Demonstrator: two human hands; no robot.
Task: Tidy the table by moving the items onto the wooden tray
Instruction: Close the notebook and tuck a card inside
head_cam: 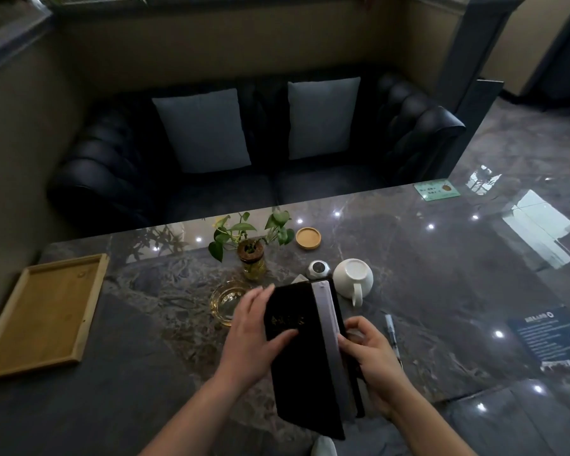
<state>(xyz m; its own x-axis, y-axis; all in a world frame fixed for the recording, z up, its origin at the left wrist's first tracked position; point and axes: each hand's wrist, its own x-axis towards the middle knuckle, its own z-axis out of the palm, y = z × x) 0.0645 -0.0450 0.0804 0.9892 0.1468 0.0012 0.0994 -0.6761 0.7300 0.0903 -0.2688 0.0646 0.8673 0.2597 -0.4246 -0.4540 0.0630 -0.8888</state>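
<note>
I hold the black book (297,366) in both hands over the near edge of the bench, roughly at its middle. My left grip (254,327) clasps the spine side with the thumb laid across the cover. My right grip (372,360) curls round the pale page edge and pinches it shut. The book looks tilted and lifted off the stone, though I cannot tell whether its lower corner touches.

The wooden tray (46,311) lies at the bench's left end, well apart from the book, with nothing visible in it.

To do this carry well, I would keep the covers squeezed closed so the pages do not fan, and travel leftward along the near edge. The glass ashtray (226,302) sits just beyond my left grip, so a low, wide swing risks clipping it. I would set the book down flat against one tray wall — that leaves room for the white cup (352,278), the pen (392,337) and the rest.
</note>
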